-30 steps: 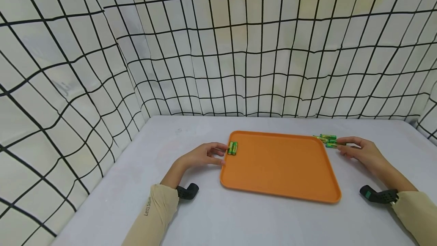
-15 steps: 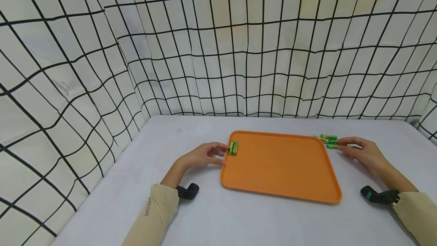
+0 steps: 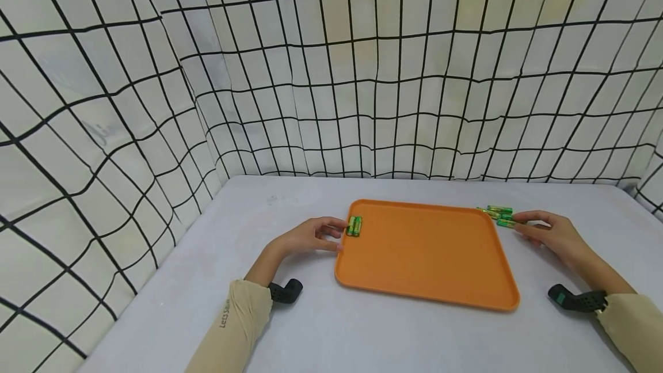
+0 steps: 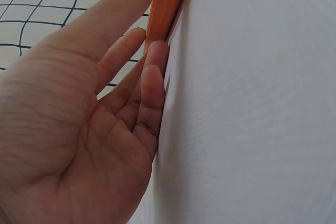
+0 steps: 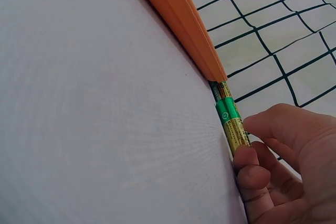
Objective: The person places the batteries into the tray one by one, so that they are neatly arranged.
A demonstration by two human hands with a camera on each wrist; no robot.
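Note:
Two green batteries (image 3: 354,226) lie side by side on the orange tray (image 3: 425,252), near its left edge. My left hand (image 3: 311,235) is at that edge, its fingers loosely bent and touching the rim. In the left wrist view the thumb meets the tray's orange side, and nothing is in the palm. Off the tray's far right corner lies a small cluster of green-and-gold batteries (image 3: 499,209). My right hand (image 3: 556,238) pinches the end of the nearest battery (image 5: 234,129) between thumb and fingers, low over the table. Its gripped end is hidden by the fingers.
A white-covered table (image 3: 414,332) bears everything. Black netting (image 3: 388,91) over white sheeting rises behind the table and along its left side. Each wrist wears a black strap with a camera mount (image 3: 287,291).
The battery at my right fingertips has turned slightly, its hand end now nearer to me. My left hand and the two batteries on the tray keep their places.

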